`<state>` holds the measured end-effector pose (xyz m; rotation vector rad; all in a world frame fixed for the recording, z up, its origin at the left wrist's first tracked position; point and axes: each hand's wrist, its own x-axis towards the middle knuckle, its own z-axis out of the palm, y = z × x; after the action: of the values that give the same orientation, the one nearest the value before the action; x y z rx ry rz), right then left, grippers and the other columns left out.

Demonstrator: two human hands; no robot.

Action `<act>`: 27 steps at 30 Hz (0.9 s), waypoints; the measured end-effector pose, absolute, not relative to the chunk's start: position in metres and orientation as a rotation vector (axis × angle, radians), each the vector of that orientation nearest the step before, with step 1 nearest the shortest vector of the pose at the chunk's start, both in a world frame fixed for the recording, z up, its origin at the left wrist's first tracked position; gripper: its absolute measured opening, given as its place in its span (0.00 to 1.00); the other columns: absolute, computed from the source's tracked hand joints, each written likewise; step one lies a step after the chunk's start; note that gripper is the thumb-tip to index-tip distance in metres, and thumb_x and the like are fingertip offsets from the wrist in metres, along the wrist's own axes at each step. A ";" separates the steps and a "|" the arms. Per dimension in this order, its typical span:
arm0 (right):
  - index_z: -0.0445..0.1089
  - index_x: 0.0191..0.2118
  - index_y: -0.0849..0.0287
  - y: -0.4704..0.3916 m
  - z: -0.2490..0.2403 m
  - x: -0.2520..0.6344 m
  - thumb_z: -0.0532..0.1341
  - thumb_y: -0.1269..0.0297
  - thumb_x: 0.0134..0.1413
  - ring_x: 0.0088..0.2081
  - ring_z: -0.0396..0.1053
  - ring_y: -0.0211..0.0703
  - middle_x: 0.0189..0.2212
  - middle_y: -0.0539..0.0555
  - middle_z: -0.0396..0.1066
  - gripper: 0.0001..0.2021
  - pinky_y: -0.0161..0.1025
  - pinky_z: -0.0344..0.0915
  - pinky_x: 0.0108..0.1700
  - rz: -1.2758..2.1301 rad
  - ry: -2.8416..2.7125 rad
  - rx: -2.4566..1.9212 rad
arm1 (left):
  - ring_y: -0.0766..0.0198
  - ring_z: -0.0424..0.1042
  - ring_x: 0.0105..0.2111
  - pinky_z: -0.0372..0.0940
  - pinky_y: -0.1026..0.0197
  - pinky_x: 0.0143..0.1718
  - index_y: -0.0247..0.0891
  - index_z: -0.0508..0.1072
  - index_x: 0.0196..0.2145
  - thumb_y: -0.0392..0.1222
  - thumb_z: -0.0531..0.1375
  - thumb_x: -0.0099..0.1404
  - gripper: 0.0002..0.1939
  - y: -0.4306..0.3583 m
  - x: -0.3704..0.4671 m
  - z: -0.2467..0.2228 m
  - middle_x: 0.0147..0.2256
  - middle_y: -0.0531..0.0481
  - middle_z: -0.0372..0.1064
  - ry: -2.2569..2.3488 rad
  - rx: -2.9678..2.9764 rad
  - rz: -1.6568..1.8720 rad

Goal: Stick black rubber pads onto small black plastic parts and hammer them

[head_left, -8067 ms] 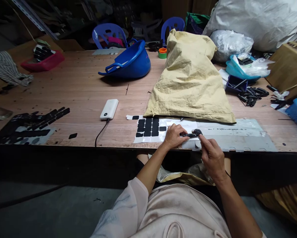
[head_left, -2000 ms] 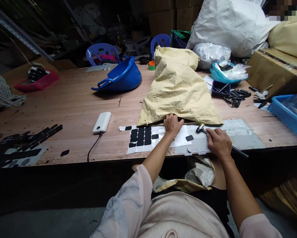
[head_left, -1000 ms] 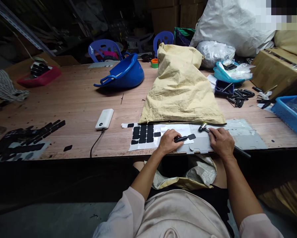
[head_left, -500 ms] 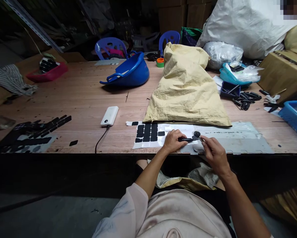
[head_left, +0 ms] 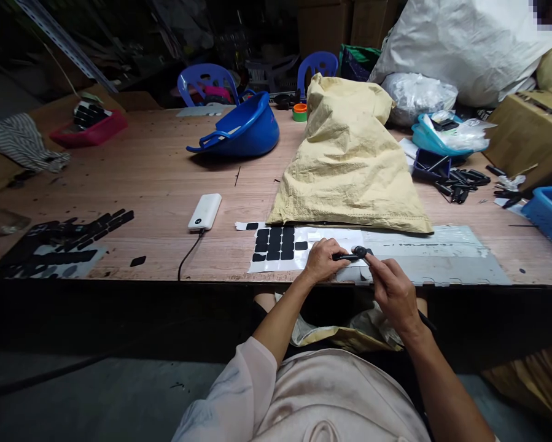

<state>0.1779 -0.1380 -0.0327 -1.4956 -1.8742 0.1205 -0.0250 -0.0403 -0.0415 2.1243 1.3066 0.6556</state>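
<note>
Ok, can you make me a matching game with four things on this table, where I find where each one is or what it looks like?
Things:
1. hammer
2. thin black piece
3. big sack
4. white box

Clues:
A. pale yellow and wrinkled
B. joined to a black cable
C. held by the left hand
D. held by the right hand

Right pairs: 1-D, 2-C, 3-A, 4-B.
</note>
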 end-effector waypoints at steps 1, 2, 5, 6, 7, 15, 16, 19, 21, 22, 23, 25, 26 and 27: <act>0.71 0.66 0.45 -0.138 -0.033 0.179 0.53 0.65 0.71 0.39 0.74 0.42 0.40 0.54 0.74 0.23 0.37 0.69 0.40 0.113 -1.860 -1.497 | 0.57 0.72 0.43 0.66 0.54 0.50 0.46 0.86 0.40 0.41 0.72 0.62 0.08 -0.040 -0.025 -0.041 0.38 0.51 0.76 1.309 2.124 0.658; 0.72 0.65 0.46 -0.139 -0.033 0.179 0.53 0.64 0.71 0.39 0.74 0.42 0.40 0.54 0.74 0.22 0.37 0.68 0.39 0.105 -1.859 -1.506 | 0.57 0.72 0.43 0.66 0.54 0.50 0.46 0.86 0.40 0.41 0.72 0.62 0.07 -0.041 -0.025 -0.041 0.37 0.51 0.77 1.312 2.122 0.661; 0.74 0.62 0.47 -0.140 -0.034 0.180 0.53 0.63 0.72 0.37 0.73 0.41 0.38 0.53 0.74 0.20 0.37 0.66 0.36 0.100 -1.887 -1.543 | 0.57 0.72 0.42 0.66 0.54 0.50 0.45 0.86 0.39 0.41 0.72 0.62 0.07 -0.041 -0.024 -0.039 0.37 0.50 0.77 1.321 2.114 0.663; 0.74 0.62 0.47 -0.140 -0.034 0.180 0.53 0.63 0.72 0.37 0.73 0.41 0.38 0.53 0.74 0.20 0.37 0.66 0.36 0.100 -1.884 -1.551 | 0.57 0.72 0.42 0.66 0.54 0.49 0.45 0.86 0.39 0.41 0.72 0.62 0.07 -0.042 -0.024 -0.039 0.37 0.50 0.77 1.322 2.112 0.663; 0.74 0.62 0.47 -0.140 -0.033 0.181 0.53 0.63 0.72 0.37 0.73 0.42 0.38 0.53 0.75 0.20 0.37 0.66 0.37 0.093 -1.870 -1.558 | 0.57 0.72 0.42 0.66 0.54 0.50 0.45 0.85 0.39 0.41 0.72 0.62 0.07 -0.042 -0.024 -0.038 0.37 0.50 0.77 1.322 2.112 0.661; 0.80 0.54 0.50 -0.107 -0.033 0.243 0.57 0.58 0.70 0.36 0.70 0.41 0.38 0.54 0.76 0.16 0.38 0.57 0.32 -0.246 -1.837 -1.769 | 0.55 0.72 0.42 0.66 0.53 0.50 0.45 0.84 0.39 0.42 0.73 0.60 0.08 -0.042 -0.024 -0.039 0.37 0.50 0.77 1.332 2.145 0.629; 0.81 0.52 0.51 -0.101 -0.036 0.253 0.58 0.58 0.70 0.36 0.69 0.42 0.37 0.54 0.76 0.15 0.38 0.57 0.33 -0.267 -1.883 -1.766 | 0.55 0.72 0.42 0.66 0.53 0.50 0.45 0.84 0.39 0.42 0.73 0.59 0.09 -0.042 -0.023 -0.039 0.37 0.50 0.76 1.330 2.152 0.629; 0.82 0.49 0.52 -0.086 -0.045 0.274 0.58 0.58 0.69 0.37 0.68 0.43 0.36 0.55 0.75 0.14 0.39 0.59 0.39 -0.301 -1.969 -1.717 | 0.55 0.72 0.42 0.66 0.53 0.50 0.44 0.84 0.39 0.42 0.74 0.59 0.09 -0.043 -0.024 -0.039 0.38 0.49 0.76 1.320 2.173 0.631; 0.82 0.49 0.52 -0.082 -0.049 0.278 0.58 0.58 0.69 0.38 0.67 0.45 0.36 0.56 0.75 0.14 0.40 0.59 0.41 -0.327 -1.966 -1.700 | 0.55 0.71 0.42 0.65 0.53 0.50 0.44 0.84 0.39 0.43 0.74 0.60 0.09 -0.043 -0.024 -0.038 0.38 0.49 0.75 1.317 2.185 0.624; 0.81 0.49 0.53 -0.081 -0.050 0.277 0.58 0.58 0.69 0.39 0.66 0.46 0.36 0.56 0.75 0.15 0.40 0.59 0.42 -0.340 -1.953 -1.704 | 0.55 0.71 0.42 0.65 0.53 0.50 0.44 0.84 0.40 0.43 0.73 0.60 0.09 -0.043 -0.025 -0.038 0.38 0.49 0.75 1.315 2.190 0.619; 0.81 0.49 0.53 -0.082 -0.051 0.276 0.58 0.58 0.69 0.39 0.66 0.46 0.36 0.56 0.74 0.15 0.41 0.59 0.42 -0.351 -1.940 -1.714 | 0.55 0.71 0.42 0.65 0.53 0.50 0.44 0.84 0.40 0.43 0.73 0.60 0.09 -0.043 -0.025 -0.037 0.38 0.49 0.75 1.311 2.195 0.613; 0.81 0.50 0.52 -0.084 -0.051 0.272 0.57 0.57 0.70 0.41 0.66 0.47 0.37 0.56 0.74 0.15 0.41 0.58 0.42 -0.355 -1.928 -1.738 | 0.55 0.71 0.42 0.65 0.53 0.50 0.44 0.84 0.39 0.43 0.73 0.60 0.09 -0.044 -0.026 -0.036 0.38 0.49 0.75 1.299 2.208 0.609; 0.81 0.50 0.52 -0.085 -0.051 0.270 0.57 0.57 0.70 0.41 0.65 0.47 0.37 0.56 0.74 0.16 0.41 0.58 0.42 -0.351 -1.927 -1.747 | 0.55 0.70 0.43 0.65 0.52 0.51 0.44 0.84 0.39 0.43 0.73 0.60 0.08 -0.046 -0.026 -0.035 0.39 0.48 0.75 1.288 2.217 0.612; 0.81 0.50 0.52 -0.086 -0.051 0.269 0.56 0.57 0.70 0.41 0.65 0.47 0.38 0.56 0.74 0.16 0.41 0.58 0.42 -0.346 -1.926 -1.755 | 0.55 0.70 0.43 0.64 0.52 0.52 0.44 0.84 0.39 0.43 0.73 0.60 0.08 -0.048 -0.026 -0.035 0.39 0.48 0.75 1.270 2.228 0.618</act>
<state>0.2690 -0.0855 -0.0505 -1.7554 -1.9265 -0.3462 -0.0263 -0.0479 -0.0347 2.2281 1.2701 0.6177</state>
